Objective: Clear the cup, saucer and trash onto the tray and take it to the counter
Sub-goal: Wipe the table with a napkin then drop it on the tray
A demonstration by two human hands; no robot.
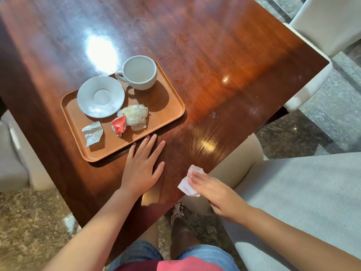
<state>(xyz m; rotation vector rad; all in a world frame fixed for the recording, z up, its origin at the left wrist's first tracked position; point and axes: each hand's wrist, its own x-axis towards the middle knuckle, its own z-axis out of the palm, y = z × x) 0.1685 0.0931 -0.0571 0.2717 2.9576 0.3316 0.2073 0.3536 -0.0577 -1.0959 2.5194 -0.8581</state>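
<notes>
An orange tray lies on the dark wooden table. On it stand a white cup at the far end and a white saucer beside it. A crumpled napkin, a red wrapper and a silver wrapper lie on the tray's near half. My left hand rests flat on the table, fingertips touching the tray's near rim. My right hand presses a white tissue against the table's near edge.
White upholstered chairs stand at the upper right, the lower right and the left. A small wet smear marks the table right of the tray. My legs and a shoe show below the table edge.
</notes>
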